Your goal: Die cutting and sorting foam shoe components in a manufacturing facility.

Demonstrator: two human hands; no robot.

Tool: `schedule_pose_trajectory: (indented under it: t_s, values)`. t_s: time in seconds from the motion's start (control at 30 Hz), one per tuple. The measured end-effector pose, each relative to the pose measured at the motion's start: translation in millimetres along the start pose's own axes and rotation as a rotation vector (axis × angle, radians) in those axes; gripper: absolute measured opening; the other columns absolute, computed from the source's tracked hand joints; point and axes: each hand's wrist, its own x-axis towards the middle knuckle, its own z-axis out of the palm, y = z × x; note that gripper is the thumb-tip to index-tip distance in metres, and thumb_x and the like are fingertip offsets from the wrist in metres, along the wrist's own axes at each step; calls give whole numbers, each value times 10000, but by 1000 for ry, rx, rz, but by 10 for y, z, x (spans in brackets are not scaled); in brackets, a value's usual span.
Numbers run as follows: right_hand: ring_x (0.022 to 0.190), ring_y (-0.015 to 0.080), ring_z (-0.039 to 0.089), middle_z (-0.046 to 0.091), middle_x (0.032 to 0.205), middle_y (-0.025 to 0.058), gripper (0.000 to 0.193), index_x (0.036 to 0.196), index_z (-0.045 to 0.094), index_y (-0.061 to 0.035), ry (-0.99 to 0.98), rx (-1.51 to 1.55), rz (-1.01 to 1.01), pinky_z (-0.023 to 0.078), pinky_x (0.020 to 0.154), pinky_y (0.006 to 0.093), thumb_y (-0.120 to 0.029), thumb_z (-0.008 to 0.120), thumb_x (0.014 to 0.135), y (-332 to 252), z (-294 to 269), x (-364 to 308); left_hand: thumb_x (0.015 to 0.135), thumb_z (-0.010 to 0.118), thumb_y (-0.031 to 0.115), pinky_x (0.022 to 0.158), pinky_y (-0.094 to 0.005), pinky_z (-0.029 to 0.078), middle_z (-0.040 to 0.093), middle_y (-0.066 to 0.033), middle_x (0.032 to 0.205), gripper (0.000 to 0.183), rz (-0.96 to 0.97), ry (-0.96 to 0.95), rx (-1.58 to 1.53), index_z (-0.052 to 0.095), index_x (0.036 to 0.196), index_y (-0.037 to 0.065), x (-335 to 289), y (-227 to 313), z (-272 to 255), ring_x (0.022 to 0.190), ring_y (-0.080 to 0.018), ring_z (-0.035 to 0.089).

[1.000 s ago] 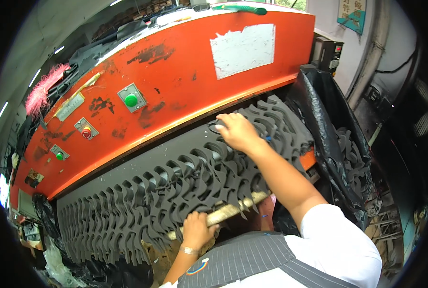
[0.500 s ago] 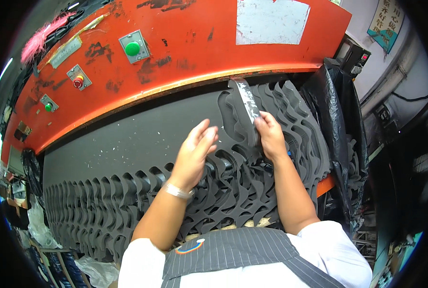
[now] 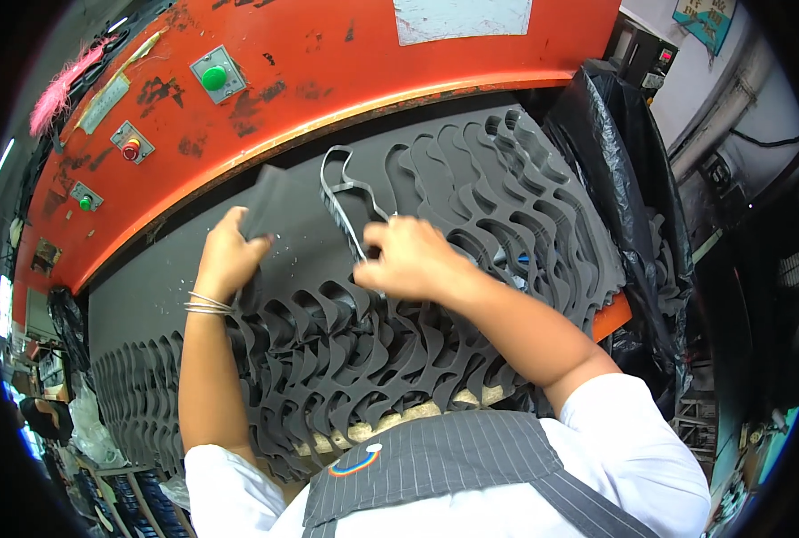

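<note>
My left hand [image 3: 227,255] is closed around a dark grey foam piece [image 3: 263,199], blurred by motion, held above the foam sheet [image 3: 153,282]. My right hand [image 3: 410,257] grips the near end of a metal cutting die [image 3: 339,218], a narrow sole-shaped outline with a cross bar. The die appears to lie on the sheet's uncut part, left of the cut-out rows. Some of the right fingers are hidden behind the hand. Wavy strips of cut foam [image 3: 399,359] fill the near side below both hands.
A red press machine [image 3: 301,54] spans the far side, with a green button [image 3: 214,78] and a red button [image 3: 130,150]. Black plastic bags [image 3: 596,134] hang at the right end beside an orange edge [image 3: 613,316]. Pale blocks [image 3: 408,417] show under the near strips.
The die went from upright in my right hand to low over the sheet, farther left. My left hand, formerly open, moved left and now holds a foam piece. The view shifted slightly.
</note>
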Motion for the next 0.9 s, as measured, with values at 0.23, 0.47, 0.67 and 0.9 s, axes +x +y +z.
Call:
schedule_pose_trajectory:
  t_s: [0.23,0.47,0.67,0.9]
  values:
    - [995,348,616,651,1050,187,625,1183,555,13,44,-89,128,469,867,416,-401,682,732,429,302,618,746,647,205,915,-327,438,623,-132,1087,470,-172,-248,-988,541,1156,3,240,58,1059,975,-212,579]
    - [892,295,551,628,952,125,585,1148,572,5,493,92,-260,460,809,370,-177,803,642,791,507,232,750,593,288,1132,-478,8,567,-139,1175,505,183,-207,-564,536,1172,17,241,48,1317,1216,-288,437]
    - [893,284,563,624,934,107,517,1093,582,12,410,159,-248,464,812,375,-133,783,639,834,424,277,703,615,289,1119,-509,-64,554,-130,1204,621,248,-297,-488,493,1235,-7,306,44,1232,1232,-274,445]
    - [908,309,552,617,969,122,520,1112,576,7,411,78,-259,464,820,378,-148,774,657,760,449,334,727,628,313,1112,-504,-54,520,-162,1269,687,213,-338,-346,428,1314,17,366,-86,1275,1269,-276,415]
